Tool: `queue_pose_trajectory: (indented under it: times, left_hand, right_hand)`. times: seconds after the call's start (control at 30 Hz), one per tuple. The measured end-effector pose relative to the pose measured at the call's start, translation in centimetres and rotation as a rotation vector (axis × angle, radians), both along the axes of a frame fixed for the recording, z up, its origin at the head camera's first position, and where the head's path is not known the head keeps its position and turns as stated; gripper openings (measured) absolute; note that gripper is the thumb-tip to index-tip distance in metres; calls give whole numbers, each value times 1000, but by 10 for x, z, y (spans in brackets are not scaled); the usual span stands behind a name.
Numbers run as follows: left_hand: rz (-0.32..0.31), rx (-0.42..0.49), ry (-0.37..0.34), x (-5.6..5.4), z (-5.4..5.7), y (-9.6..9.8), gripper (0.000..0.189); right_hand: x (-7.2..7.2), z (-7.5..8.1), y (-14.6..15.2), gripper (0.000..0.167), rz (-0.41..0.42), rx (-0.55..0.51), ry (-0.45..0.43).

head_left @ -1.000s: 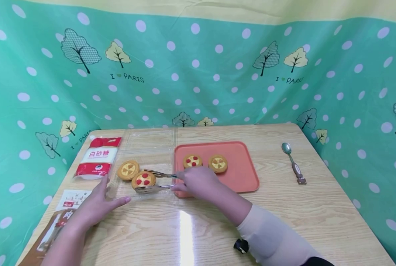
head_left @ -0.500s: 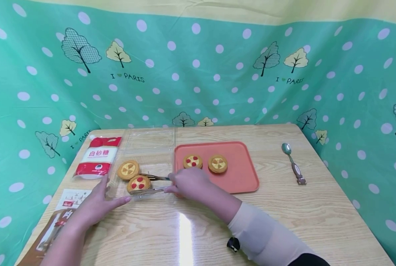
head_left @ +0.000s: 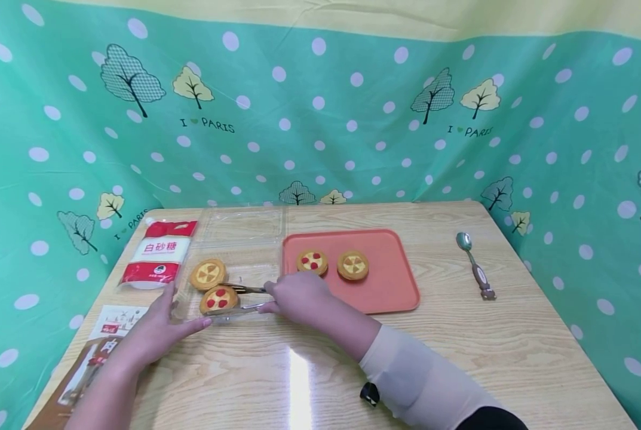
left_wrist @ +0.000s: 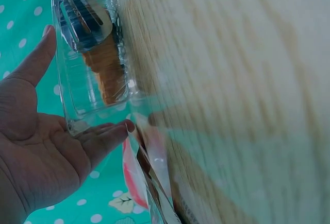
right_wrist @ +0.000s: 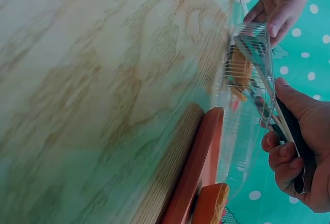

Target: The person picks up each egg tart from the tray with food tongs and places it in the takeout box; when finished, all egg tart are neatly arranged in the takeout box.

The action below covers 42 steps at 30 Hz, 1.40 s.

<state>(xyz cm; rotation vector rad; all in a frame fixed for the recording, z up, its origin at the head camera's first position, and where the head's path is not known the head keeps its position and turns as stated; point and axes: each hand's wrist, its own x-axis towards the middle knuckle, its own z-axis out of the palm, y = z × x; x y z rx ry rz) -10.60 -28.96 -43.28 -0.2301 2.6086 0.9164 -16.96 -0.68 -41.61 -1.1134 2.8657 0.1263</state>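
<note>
My right hand (head_left: 301,298) grips metal serving tongs (right_wrist: 295,136) by their dark handles, reaching in from the right. The tong arms lie on either side of a round tart with red berries (head_left: 219,300) inside a clear plastic box (head_left: 258,263). Against that tart's far edge sits another tart with a wedge pattern (head_left: 208,275). My left hand (head_left: 161,328) rests at the box's front left corner, thumb and fingers spread along its walls. In the left wrist view, a slotted tong head (left_wrist: 85,20) shows through the plastic beside a tart's crust (left_wrist: 108,72).
A coral tray (head_left: 387,286) to the right bears a berry tart (head_left: 312,261) and a wedge-patterned tart (head_left: 353,265). A red and white bag (head_left: 159,254) and a brown packet (head_left: 83,370) lie left. A spoon (head_left: 476,266) lies far right.
My right hand and the tongs have moved left, and the berry tart has shifted left and toward me, into the box's front left corner. My left hand has stayed in place.
</note>
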Motion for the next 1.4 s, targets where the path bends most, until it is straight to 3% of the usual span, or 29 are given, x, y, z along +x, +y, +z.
queue_pose_trajectory:
  times: [0.27, 0.5, 0.7, 0.83, 0.93, 1.17, 1.4]
  left_hand:
    - [6, 5, -4, 0, 0, 0, 132]
    - [1, 4, -2, 0, -1, -1, 131]
    - [6, 5, -12, -1, 1, 0, 132]
    - [6, 7, -13, 0, 1, 0, 133]
    - [4, 7, -10, 0, 1, 0, 132]
    - [5, 6, -13, -1, 1, 0, 131]
    - [0, 7, -6, -1, 0, 0, 131]
  right_hand:
    - [0, 4, -7, 57, -31, 32, -17]
    - [-5, 10, 3, 70, -98, 11, -110]
    - [-12, 18, 19, 56, -75, -2, -126]
    - [-13, 24, 27, 60, -84, 10, -138]
    - [-13, 27, 28, 63, -74, 16, -130]
    - [-12, 22, 21, 41, -13, 22, -78]
    - [-8, 18, 10, 43, 7, 21, -44]
